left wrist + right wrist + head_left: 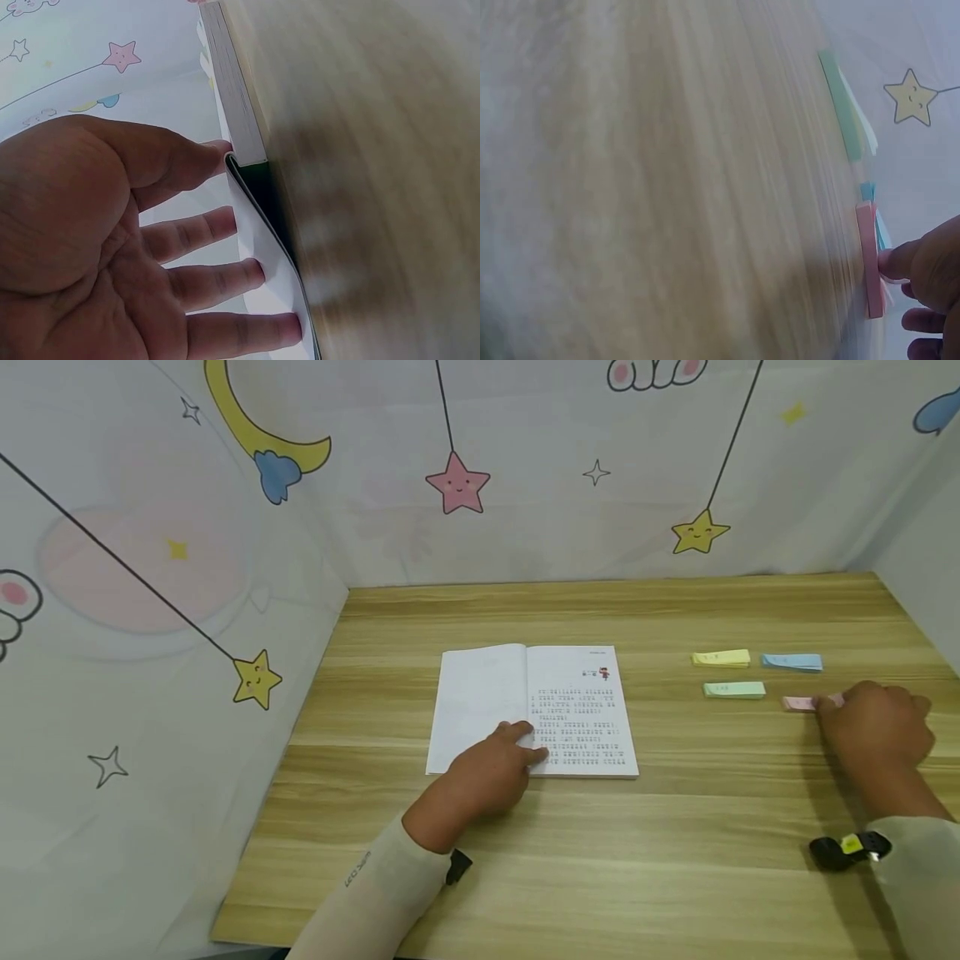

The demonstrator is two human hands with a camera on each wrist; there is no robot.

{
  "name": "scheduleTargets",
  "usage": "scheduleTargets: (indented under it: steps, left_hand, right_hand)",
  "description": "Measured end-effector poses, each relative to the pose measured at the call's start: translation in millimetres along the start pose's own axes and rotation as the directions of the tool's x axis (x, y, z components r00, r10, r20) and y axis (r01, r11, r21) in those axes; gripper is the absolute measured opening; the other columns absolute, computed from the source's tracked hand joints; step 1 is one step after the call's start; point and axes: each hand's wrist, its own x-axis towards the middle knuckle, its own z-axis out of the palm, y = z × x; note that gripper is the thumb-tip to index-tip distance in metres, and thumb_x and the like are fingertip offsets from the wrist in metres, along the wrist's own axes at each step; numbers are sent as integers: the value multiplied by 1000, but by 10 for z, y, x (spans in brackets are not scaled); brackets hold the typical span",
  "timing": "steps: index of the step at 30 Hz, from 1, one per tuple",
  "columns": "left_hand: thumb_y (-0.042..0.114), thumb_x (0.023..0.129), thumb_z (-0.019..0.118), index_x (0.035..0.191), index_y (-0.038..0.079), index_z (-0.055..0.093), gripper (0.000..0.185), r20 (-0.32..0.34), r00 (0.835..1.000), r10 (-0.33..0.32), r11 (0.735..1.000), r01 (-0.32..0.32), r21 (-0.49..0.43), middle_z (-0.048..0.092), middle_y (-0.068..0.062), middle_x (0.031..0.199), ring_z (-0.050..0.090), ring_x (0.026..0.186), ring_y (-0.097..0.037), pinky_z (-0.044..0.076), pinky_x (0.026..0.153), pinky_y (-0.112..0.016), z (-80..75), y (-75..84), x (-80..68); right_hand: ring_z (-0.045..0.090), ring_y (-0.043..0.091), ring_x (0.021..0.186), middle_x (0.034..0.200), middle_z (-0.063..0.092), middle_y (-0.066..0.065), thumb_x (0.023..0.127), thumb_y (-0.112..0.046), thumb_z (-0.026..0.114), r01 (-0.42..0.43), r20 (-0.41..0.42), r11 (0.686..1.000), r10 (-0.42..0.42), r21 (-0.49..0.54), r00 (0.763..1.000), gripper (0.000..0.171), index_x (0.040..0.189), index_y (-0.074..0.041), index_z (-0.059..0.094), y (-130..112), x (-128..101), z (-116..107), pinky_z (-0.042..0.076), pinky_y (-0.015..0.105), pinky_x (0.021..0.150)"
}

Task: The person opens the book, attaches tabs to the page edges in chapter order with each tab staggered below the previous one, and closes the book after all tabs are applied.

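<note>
An open book [577, 727] lies on the table, its left page blank and its right page printed. My left hand [491, 772] rests across the lower middle of the book, its fingers extended and touching the pages. In the left wrist view the thumb and fingers of the left hand [150, 255] lie against the book's edge [236, 90]. At the right, my right hand [877, 727] is at a pink sticky note pad [797, 703]. The right wrist view shows the thumb of the right hand [934, 277] against the upper side of the pink pad [868, 259], pinching at its top sheet.
Near the pink pad lie a yellow sticky note pad [720, 658], a blue one [792, 662] and a green one [733, 691]. A white cloth wall with printed stars [459, 485] borders the wooden table [600, 860] at the back and sides.
</note>
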Motion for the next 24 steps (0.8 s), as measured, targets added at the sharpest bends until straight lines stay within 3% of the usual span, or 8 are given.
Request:
scheduleTargets:
  steps: [5, 10, 15, 24]
  left_hand:
    - [15, 105, 52, 141, 23, 65, 39, -5, 1000, 2, 1000, -2, 2, 44, -8, 157, 41, 144, -33, 43, 109, -40, 11, 0, -1]
    - [16, 105, 53, 140, 22, 65, 38, -15, 1000, 5, 1000, -5, 8, 45, -9, 156, 43, 143, -35, 44, 109, -40, 7, -2, -5]
    - [15, 105, 54, 140, 22, 66, 38, -18, 1000, 5, 1000, -5, 9, 45, -9, 155, 43, 142, -36, 44, 108, -41, 3, -3, -7]
    - [16, 104, 55, 140, 23, 66, 38, -28, 999, 17, 999, -16, 32, 46, -9, 154, 44, 142, -35, 45, 108, -40, 20, -10, 3]
  right_hand:
    - [43, 59, 100, 103, 54, 40, 105, -31, 52, 21, -6, 1000, -21, -5, 1000, 41, 104, 8, 66, -53, -7, 2, 42, 59, 54]
    - [50, 60, 99, 107, 56, 42, 107, -30, 46, 20, 39, 1000, -20, -10, 999, 44, 112, 10, 63, -87, -6, -10, 44, 58, 54]
    - [58, 59, 91, 109, 56, 44, 104, -46, 43, 24, 87, 1000, -24, -5, 996, 59, 110, 9, 62, -66, 14, -19, 45, 55, 49]
    - [53, 59, 101, 123, 53, 42, 95, -72, 46, -38, 173, 999, 35, 15, 984, 77, 113, 0, 66, -89, -31, -76, 43, 58, 64]
